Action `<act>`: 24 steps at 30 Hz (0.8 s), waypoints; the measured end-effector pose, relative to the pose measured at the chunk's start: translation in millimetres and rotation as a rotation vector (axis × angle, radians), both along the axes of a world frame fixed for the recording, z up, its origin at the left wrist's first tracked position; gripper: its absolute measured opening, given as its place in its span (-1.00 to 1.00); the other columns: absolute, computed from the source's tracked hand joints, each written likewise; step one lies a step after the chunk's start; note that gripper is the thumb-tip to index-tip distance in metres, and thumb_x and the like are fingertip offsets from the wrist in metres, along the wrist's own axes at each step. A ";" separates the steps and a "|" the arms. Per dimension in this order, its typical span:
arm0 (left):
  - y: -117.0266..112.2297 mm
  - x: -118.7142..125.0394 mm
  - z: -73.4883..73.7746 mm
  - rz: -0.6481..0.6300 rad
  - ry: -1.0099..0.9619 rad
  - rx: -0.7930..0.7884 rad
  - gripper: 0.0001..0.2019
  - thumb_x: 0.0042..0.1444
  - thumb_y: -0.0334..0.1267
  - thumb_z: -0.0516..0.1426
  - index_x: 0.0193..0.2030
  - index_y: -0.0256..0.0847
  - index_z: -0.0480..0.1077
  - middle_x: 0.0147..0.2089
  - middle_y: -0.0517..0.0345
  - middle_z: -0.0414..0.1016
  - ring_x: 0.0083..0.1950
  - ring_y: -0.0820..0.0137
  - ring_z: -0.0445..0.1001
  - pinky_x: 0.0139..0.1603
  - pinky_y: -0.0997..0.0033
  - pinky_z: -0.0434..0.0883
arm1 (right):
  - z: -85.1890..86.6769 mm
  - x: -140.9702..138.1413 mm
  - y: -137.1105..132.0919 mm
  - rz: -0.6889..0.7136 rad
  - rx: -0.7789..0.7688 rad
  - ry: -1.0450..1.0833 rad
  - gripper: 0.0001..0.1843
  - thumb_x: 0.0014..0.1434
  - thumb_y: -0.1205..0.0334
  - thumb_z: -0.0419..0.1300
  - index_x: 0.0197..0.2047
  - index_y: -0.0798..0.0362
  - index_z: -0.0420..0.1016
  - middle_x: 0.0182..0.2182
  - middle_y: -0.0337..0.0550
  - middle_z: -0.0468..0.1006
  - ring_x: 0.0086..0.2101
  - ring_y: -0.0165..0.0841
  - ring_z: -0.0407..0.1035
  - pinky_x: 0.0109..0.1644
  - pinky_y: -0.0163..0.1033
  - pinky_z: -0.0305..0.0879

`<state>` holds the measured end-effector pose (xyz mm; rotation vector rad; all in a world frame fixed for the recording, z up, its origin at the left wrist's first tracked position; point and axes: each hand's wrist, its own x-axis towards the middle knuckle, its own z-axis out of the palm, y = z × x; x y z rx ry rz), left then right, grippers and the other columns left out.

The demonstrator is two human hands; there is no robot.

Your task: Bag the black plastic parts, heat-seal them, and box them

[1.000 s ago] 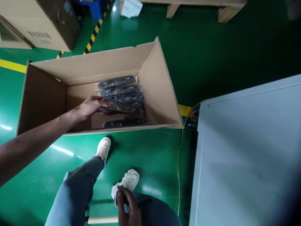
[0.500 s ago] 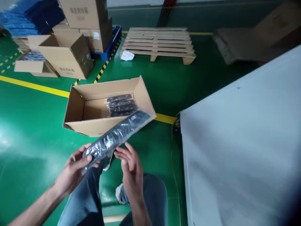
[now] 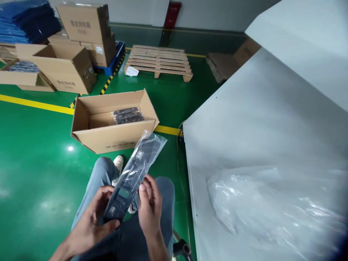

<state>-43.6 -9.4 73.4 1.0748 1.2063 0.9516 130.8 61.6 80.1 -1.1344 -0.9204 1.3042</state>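
- The left hand (image 3: 92, 221) is closed around the lower end of a bagged black part (image 3: 133, 174), thumb on top and fingers curled under it.
- The right hand (image 3: 148, 206) is at the part's right side, just above the left hand. Its fingertips (image 3: 143, 186) touch the bag's edge, but whether they pinch it I cannot tell.
- The part is long and flat, sealed in a clear plastic sleeve. It slants up and to the right from between the hands, over the person's jeans-clad knees, and its free upper end points towards the open cardboard box (image 3: 114, 139).
- The box stands on the green floor (image 3: 35, 163), on a yellow line, near the counter's (image 3: 258, 119) left edge. More bagged black pieces (image 3: 126, 115) lie stacked at the right end of the box.
- A heap of clear plastic film (image 3: 272, 210) lies on the counter, well apart from the hands.
- Farther back, a wooden pallet (image 3: 159, 61) and stacked cartons (image 3: 81, 25) stand on the floor.
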 end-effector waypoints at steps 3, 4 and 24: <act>-3.9 4.0 6.9 -0.157 0.115 -0.002 -0.49 0.20 -0.23 0.33 0.27 0.02 0.37 0.10 0.06 0.51 0.17 0.18 0.47 0.20 0.27 0.46 | -3.1 5.4 -11.5 0.005 0.037 -0.023 -0.57 0.37 -0.15 0.19 0.08 -0.01 0.57 -0.07 -0.01 0.70 -0.11 -0.21 0.61 0.06 -0.12 0.57; -5.7 5.6 8.7 -0.198 0.158 -0.011 -0.54 0.21 -0.25 0.32 0.23 0.01 0.40 0.09 0.08 0.52 0.15 0.20 0.48 0.20 0.28 0.44 | -2.5 7.8 -14.5 -0.001 0.066 -0.046 -0.57 0.38 -0.14 0.18 0.09 -0.02 0.56 -0.05 -0.01 0.69 -0.10 -0.20 0.60 0.05 -0.11 0.58; -29.3 45.7 2.6 0.079 0.117 -0.135 -0.22 0.24 0.42 0.09 0.30 -0.19 0.50 0.27 -0.13 0.55 0.37 -0.01 0.42 0.53 -0.06 0.24 | 30.6 32.0 -46.4 -0.253 0.300 -0.556 -0.56 0.35 0.09 0.28 0.24 -0.02 0.43 -0.02 0.00 0.60 -0.07 -0.24 0.54 0.02 -0.11 0.54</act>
